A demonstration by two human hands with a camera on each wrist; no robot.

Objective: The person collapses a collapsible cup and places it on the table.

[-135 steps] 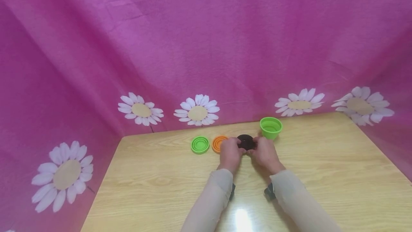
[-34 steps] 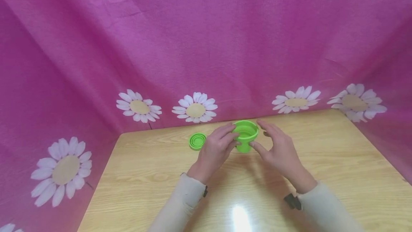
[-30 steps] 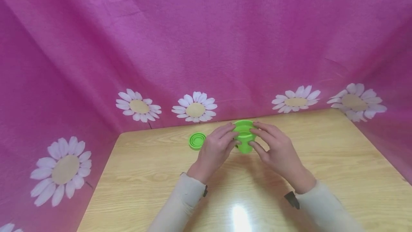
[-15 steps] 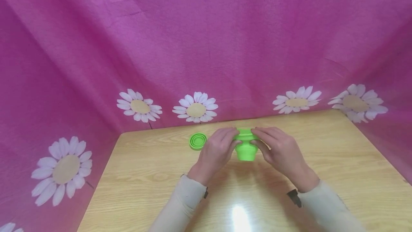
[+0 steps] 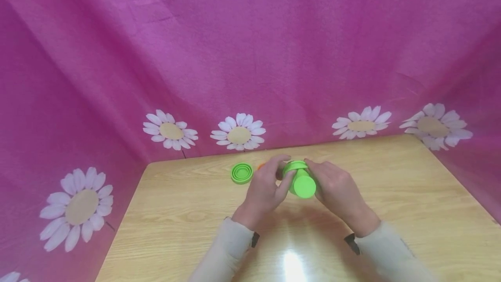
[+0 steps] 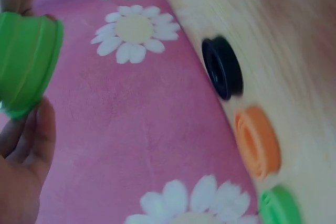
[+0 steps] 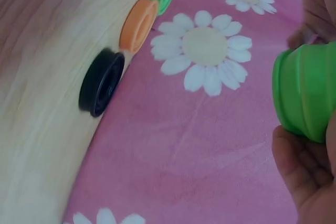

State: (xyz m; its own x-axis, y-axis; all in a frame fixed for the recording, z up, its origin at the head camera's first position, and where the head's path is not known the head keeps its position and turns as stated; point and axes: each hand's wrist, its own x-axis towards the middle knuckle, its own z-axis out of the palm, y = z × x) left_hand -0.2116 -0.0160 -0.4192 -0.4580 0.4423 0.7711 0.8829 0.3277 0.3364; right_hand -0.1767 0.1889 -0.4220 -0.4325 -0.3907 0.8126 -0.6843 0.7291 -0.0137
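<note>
Both hands hold a green collapsible cup [image 5: 304, 186] above the table, its round base turned toward me in the head view. The left hand [image 5: 266, 186] grips the cup's rim side from the left, and the right hand [image 5: 339, 186] grips it from the right. In the left wrist view the cup [image 6: 26, 61] shows stepped, ringed walls, with left-hand fingers [image 6: 44, 129] at its rim. The right wrist view shows the cup [image 7: 310, 90] with right-hand fingers [image 7: 291, 156] against it. The cup's inside is hidden.
A flattened green cup [image 5: 242, 173] lies on the wooden table [image 5: 188, 212] left of the hands. Beside it are an orange flattened cup [image 6: 258, 142] and a black one [image 6: 223, 69], mostly hidden in the head view. A pink flowered cloth [image 5: 297, 77] hangs behind the table.
The hands have let go of the black flattened cup and taken up the green cup from the right. In the last second its base has tipped up toward me.
</note>
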